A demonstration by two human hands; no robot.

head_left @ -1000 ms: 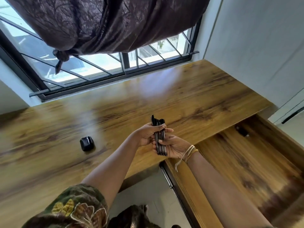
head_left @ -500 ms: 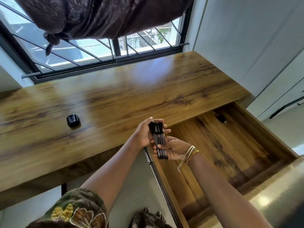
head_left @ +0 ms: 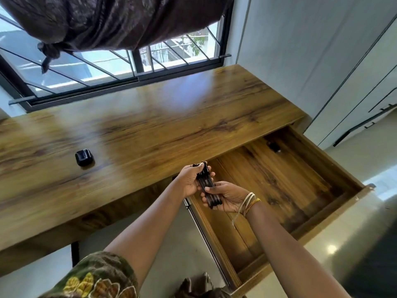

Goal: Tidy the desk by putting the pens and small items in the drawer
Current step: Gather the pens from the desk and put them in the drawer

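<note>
A bundle of several dark pens (head_left: 208, 186) hangs over the near-left corner of the open wooden drawer (head_left: 335, 209). My left hand (head_left: 190, 181) grips the bundle's upper end, fingers curled round it. My right hand (head_left: 228, 197) cradles and pinches the lower end; bangles and thread sit at that wrist. A small black item (head_left: 84, 157) lies on the wooden desk (head_left: 161, 130) to the left, well apart from both hands. Another small black item (head_left: 273, 146) lies at the drawer's far corner.
The drawer stands pulled far out to the right of the desk, its metal runner (head_left: 199, 229) showing on the left side. A barred window (head_left: 133, 63) with a knotted dark curtain (head_left: 103, 22) backs the desk. White cabinet doors (head_left: 343, 72) stand at the right.
The view has swung down and right, so the whole drawer now shows. Both hands, still holding the pens, have moved from above the desk's edge to over the drawer's corner.
</note>
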